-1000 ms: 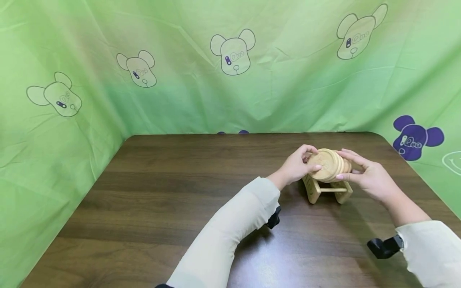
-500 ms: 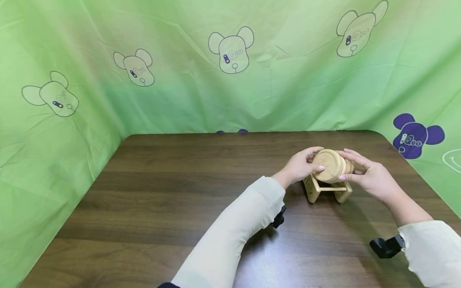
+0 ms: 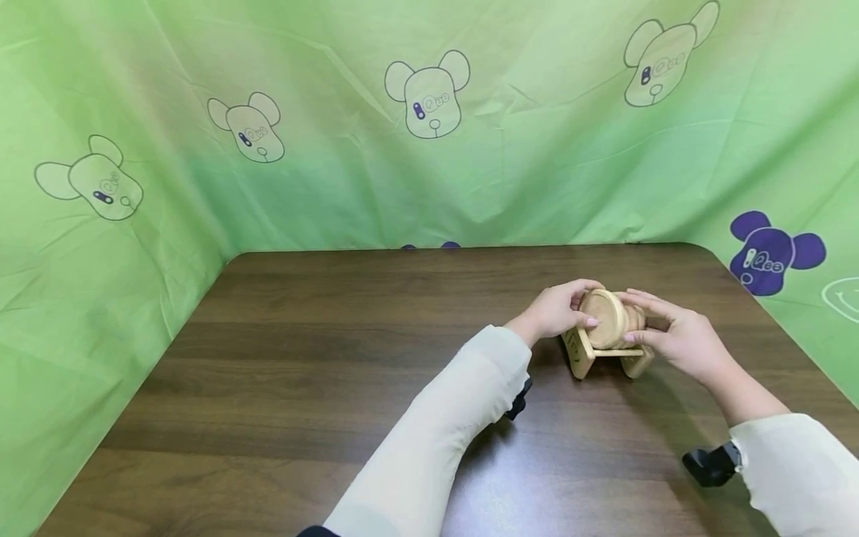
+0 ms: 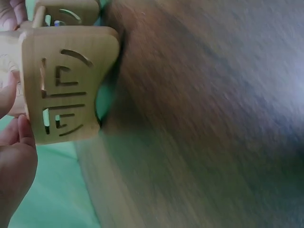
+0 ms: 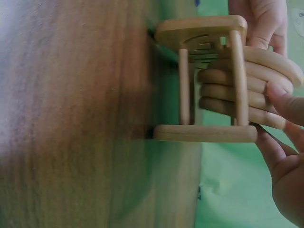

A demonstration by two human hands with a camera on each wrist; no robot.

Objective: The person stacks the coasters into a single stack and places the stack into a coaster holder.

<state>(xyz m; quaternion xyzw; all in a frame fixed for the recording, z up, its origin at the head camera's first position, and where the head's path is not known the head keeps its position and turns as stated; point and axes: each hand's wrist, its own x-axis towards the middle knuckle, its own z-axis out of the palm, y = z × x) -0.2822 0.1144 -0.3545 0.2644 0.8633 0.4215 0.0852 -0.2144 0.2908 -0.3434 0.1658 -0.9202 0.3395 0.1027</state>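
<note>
Several round wooden coasters (image 3: 602,317) stand on edge, side by side, low between the side panels of a pale wooden coaster holder (image 3: 580,359). My left hand (image 3: 558,307) grips the coasters at the left, its thumb on the face of the outer one. From the right, my right hand (image 3: 686,337) pinches the stack, with fingers along the top and thumb at the lower front. In the right wrist view the coasters (image 5: 254,88) lie between the holder's rails (image 5: 241,78), the outermost leaning. A cut-out pattern marks the holder's side panel (image 4: 71,95) in the left wrist view.
The holder stands on a dark wood-grain table (image 3: 302,373), toward its right side. A green cloth (image 3: 335,186) printed with bear heads hangs behind and beside the table. Black wrist cameras (image 3: 713,466) sit below the pale sleeves (image 3: 429,440).
The coasters have come down into the holder and turned slightly, and both hands have lowered with them. My right hand has also shifted a little to the left.
</note>
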